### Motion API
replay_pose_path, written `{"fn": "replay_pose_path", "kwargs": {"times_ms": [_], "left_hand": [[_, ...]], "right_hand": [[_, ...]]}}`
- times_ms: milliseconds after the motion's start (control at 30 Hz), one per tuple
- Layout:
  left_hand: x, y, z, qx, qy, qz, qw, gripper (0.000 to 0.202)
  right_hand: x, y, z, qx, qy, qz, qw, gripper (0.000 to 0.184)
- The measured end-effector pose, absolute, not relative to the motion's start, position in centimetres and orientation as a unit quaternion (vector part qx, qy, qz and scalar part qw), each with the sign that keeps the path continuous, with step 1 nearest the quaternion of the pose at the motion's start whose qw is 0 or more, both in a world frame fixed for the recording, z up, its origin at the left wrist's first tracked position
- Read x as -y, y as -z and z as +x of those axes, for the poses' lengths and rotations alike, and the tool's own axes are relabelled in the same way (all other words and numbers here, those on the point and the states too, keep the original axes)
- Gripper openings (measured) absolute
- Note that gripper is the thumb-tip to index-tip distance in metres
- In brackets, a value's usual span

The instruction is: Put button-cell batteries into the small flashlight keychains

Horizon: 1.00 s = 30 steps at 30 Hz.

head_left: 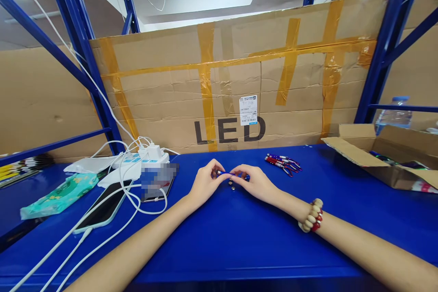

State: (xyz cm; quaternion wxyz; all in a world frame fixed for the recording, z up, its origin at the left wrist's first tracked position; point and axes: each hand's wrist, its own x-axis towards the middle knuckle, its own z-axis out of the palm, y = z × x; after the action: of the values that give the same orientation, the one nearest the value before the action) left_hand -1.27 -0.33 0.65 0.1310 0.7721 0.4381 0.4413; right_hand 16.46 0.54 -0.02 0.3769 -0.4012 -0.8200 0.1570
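Observation:
My left hand and my right hand meet fingertip to fingertip low over the blue tabletop. Between them they pinch a slim blue metallic pen-like stick, its middle largely covered by my fingers. A silvery end shows at the left fingers. Just below the fingertips lie small round metal discs, resembling button cells. Beyond my right hand is a small pile of red and blue pen-like sticks with metal clips. A beaded bracelet circles my right wrist.
On the left, white cables run from a power strip past a phone, a second dark device and a green packet. An open cardboard box stands right. Taped cardboard forms the back wall between blue posts.

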Motion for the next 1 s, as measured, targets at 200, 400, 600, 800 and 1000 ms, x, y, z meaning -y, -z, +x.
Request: {"fn": "replay_pose_path", "kwargs": {"times_ms": [200, 400, 600, 800, 1000], "left_hand": [[0.1, -0.2, -1.3, -0.426, -0.383, 0.800, 0.180, 0.023], [0.3, -0.5, -1.3, -0.451, -0.406, 0.781, 0.149, 0.015], [0.2, -0.4, -1.3, -0.438, -0.440, 0.766, 0.166, 0.008], [0.4, -0.3, -1.1, -0.436, -0.440, 0.765, 0.174, 0.006], [0.7, -0.4, -1.1, -0.432, -0.394, 0.807, 0.086, 0.010]], "right_hand": [[-0.5, -0.5, 16.6, 0.797, -0.186, -0.367, 0.443, 0.025], [-0.4, -0.7, 17.1, 0.825, -0.099, -0.437, 0.345, 0.043], [0.4, -1.3, 17.2, 0.868, -0.073, -0.424, 0.250, 0.020], [0.5, -1.5, 17.0, 0.863, -0.084, -0.452, 0.212, 0.015], [-0.1, -1.5, 17.5, 0.857, -0.133, -0.463, 0.183, 0.018]]}}
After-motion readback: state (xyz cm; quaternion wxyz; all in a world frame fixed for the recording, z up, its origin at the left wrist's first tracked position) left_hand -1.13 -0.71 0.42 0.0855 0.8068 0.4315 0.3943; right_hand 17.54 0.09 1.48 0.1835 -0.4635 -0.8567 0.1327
